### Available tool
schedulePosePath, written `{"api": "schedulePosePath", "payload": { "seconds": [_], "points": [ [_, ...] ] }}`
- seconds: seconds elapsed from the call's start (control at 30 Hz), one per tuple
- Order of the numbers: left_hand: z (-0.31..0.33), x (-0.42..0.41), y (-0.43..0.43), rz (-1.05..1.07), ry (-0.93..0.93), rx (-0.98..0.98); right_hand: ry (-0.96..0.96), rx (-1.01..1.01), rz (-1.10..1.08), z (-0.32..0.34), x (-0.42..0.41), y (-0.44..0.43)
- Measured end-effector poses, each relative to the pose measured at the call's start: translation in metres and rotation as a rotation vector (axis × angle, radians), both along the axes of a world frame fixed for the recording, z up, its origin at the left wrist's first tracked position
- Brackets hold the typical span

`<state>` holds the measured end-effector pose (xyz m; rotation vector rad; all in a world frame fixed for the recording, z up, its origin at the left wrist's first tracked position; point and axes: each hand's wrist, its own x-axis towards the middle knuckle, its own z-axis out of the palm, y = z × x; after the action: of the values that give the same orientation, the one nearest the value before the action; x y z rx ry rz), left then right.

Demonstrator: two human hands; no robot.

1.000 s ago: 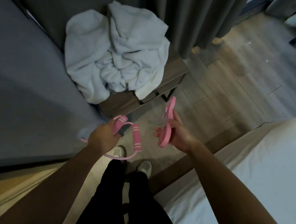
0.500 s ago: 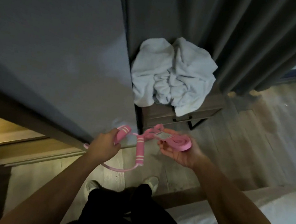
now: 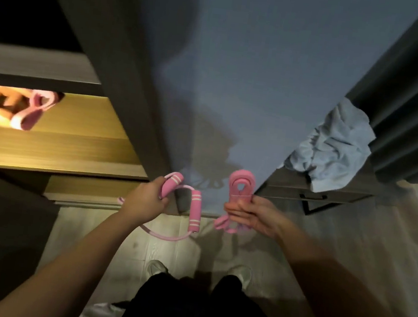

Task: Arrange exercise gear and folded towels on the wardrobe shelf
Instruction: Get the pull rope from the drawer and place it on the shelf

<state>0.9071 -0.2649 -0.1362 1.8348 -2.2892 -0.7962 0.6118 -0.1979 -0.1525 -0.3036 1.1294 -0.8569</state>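
Two hands out front, both grasping. Left hand (image 3: 143,203) clenches one foam handle of the pink resistance tube (image 3: 195,211); the other handle dangles between the hands. Right hand (image 3: 251,215) pinches the folded pink band (image 3: 240,186). Lit wardrobe shelf (image 3: 58,143) is up-left of the left hand. Crumpled towel (image 3: 333,151) lies on the counter (image 3: 291,189), up-right of the right hand.

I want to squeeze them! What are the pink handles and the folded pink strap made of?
The pink handles look like soft matte foam: thick, rounded, no shine. The folded pink strap looks like a flat, bendy band, maybe rubber or woven cloth; it loops neatly, but the picture is too blurry to say which.
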Motion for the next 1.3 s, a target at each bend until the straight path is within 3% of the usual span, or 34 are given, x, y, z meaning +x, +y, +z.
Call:
{"api": "schedulePosePath", "payload": {
  "seconds": [0.3, 0.43, 0.57, 0.73, 0.87, 1.0, 1.13, 1.3],
  "points": [
    [0.023, 0.159, -0.009, 0.2, 0.031, 0.036, 0.552, -0.083, 0.484, 0.018, 0.152, -0.068],
    [0.026, 0.208, -0.008, 0.326, 0.045, 0.053, 0.829, -0.159, 0.799, 0.032, 0.214, -0.1],
    [0.025, 0.249, 0.0, 0.477, 0.086, 0.035, 0.96, -0.183, 1.063, 0.038, 0.266, -0.134],
    [0.018, 0.299, 0.008, 0.595, 0.103, 0.087, 1.403, -0.43, 1.46, 0.044, 0.33, -0.176],
    [0.009, 0.339, -0.006, 0.621, 0.077, 0.107, 1.219, -0.515, 1.491, 0.032, 0.373, -0.201],
    [-0.01, 0.39, -0.042, 0.557, 0.087, 0.142, 0.962, -0.602, 1.347, 0.008, 0.416, -0.226],
    [-0.037, 0.441, -0.084, 0.487, 0.035, 0.136, 0.559, -0.501, 1.033, -0.027, 0.462, -0.246],
    [-0.078, 0.472, -0.103, 0.511, 0.059, 0.11, 0.431, -0.297, 0.722, -0.075, 0.502, -0.26]
  ]
}}
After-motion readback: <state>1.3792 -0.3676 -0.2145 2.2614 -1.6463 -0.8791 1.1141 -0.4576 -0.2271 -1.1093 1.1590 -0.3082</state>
